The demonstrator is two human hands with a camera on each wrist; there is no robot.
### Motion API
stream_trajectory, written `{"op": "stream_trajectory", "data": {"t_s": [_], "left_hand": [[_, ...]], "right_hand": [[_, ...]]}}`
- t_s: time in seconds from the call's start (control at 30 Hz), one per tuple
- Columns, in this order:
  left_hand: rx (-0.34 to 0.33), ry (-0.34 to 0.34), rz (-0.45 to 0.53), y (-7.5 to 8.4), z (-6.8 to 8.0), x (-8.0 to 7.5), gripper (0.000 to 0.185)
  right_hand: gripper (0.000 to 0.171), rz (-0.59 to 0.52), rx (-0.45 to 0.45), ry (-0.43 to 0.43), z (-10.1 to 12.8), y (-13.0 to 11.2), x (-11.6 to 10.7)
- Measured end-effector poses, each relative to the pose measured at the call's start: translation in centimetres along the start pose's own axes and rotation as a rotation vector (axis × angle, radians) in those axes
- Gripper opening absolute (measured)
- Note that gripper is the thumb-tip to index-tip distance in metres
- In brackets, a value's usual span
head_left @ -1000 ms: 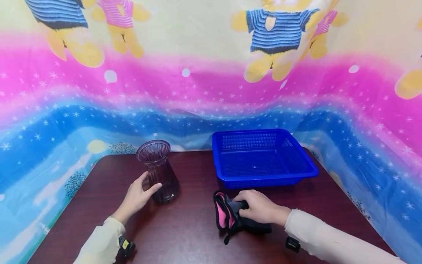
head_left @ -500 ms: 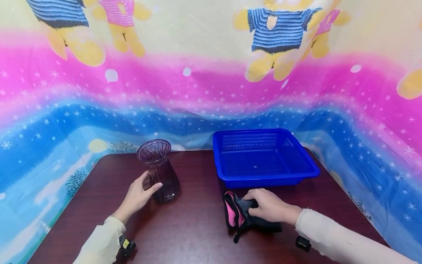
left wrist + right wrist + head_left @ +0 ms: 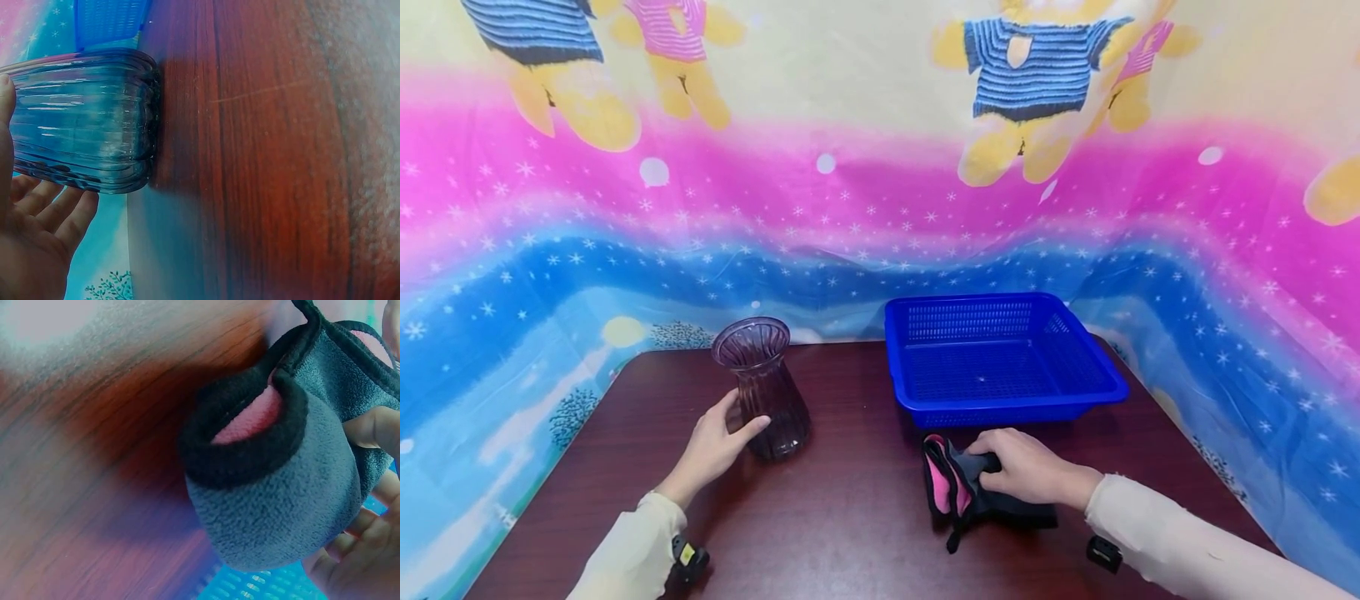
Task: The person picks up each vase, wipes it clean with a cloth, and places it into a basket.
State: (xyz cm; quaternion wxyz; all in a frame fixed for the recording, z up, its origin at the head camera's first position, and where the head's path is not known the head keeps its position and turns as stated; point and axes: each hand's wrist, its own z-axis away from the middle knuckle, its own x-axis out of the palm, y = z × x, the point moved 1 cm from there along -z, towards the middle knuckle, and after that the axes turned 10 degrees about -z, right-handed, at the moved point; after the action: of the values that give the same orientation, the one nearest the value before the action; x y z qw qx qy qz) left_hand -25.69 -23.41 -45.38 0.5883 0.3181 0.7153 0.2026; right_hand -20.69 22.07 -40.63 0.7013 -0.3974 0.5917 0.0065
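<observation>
A ribbed purple glass vase stands upright on the left half of the dark wooden table. My left hand holds its lower body, thumb in front and fingers behind; the left wrist view shows the vase between the thumb and the curled fingers. My right hand grips a grey fleece item with black trim and pink lining, on the table just in front of the blue basket. In the right wrist view, fingers curl round the fleece item.
The blue plastic basket is empty and sits at the back right of the table. A colourful printed cloth hangs behind and around the table on three sides. Bare wood lies between the vase and the fleece item.
My right hand has slid the fleece item to the right along the table, in front of the basket. The left hand and vase have not moved.
</observation>
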Motion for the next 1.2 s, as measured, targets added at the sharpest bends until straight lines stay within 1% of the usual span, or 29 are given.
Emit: {"op": "stream_trajectory", "data": {"t_s": [0.13,0.27,0.43,0.63,0.77,0.9,0.97,1.2], "left_hand": [[-0.002,-0.003,0.001,0.0,0.0,0.0,0.07],[-0.003,-0.007,0.0,-0.1,0.0,0.0,0.069],[-0.003,-0.007,0.007,0.0,0.1,0.0,0.069],[-0.004,-0.003,0.009,0.0,0.1,0.0,0.068],[-0.006,-0.002,0.011,-0.1,0.1,0.1,0.069],[-0.006,-0.002,0.012,-0.2,0.0,0.1,0.069],[-0.005,-0.001,0.012,-0.2,0.0,0.2,0.069],[-0.007,0.005,0.01,-0.1,0.1,0.1,0.069]], "right_hand": [[0.026,-0.012,-0.011,-0.009,0.0,0.3,0.1],[0.027,-0.013,0.007,-0.031,0.0,0.6,0.3],[0.032,0.021,0.036,-0.05,0.2,1.0,0.8],[0.044,0.04,0.057,-0.087,0.3,1.0,1.4],[0.055,0.066,0.103,-0.106,0.5,0.9,1.7],[0.061,0.09,0.157,-0.094,0.5,0.9,2.0],[0.064,0.109,0.169,-0.081,0.5,0.9,2.2],[0.075,0.202,0.134,-0.035,0.6,0.5,2.8]]}}
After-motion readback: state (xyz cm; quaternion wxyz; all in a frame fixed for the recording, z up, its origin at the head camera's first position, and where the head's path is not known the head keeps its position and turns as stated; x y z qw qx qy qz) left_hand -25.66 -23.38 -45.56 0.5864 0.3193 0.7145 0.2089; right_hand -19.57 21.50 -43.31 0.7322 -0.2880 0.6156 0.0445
